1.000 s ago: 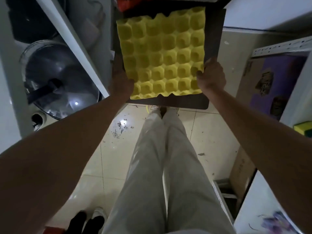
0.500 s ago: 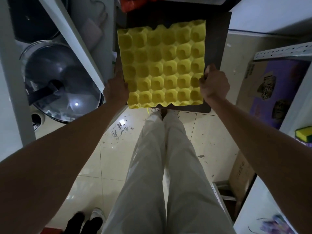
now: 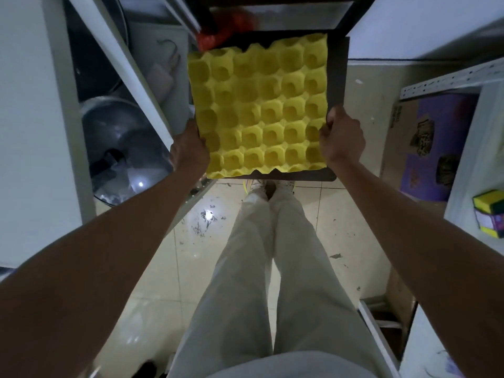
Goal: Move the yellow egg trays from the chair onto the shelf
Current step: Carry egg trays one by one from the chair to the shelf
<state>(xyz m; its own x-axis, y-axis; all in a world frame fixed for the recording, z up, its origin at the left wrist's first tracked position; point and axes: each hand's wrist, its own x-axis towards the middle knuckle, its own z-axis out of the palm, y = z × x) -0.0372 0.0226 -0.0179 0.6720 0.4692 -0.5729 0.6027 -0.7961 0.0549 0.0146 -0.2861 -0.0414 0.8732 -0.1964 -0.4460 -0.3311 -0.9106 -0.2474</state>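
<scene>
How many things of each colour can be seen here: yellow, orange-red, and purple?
Yellow: 1, the egg tray (perhaps a stack), held at its sides by the left hand and right hand
Orange-red: 1, a bag behind the tray
Purple: 1, a box on the right
Total: 3

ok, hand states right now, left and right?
Left hand: grips the left edge of the yellow egg trays.
Right hand: fingers curled, grips the trays' right edge.
</scene>
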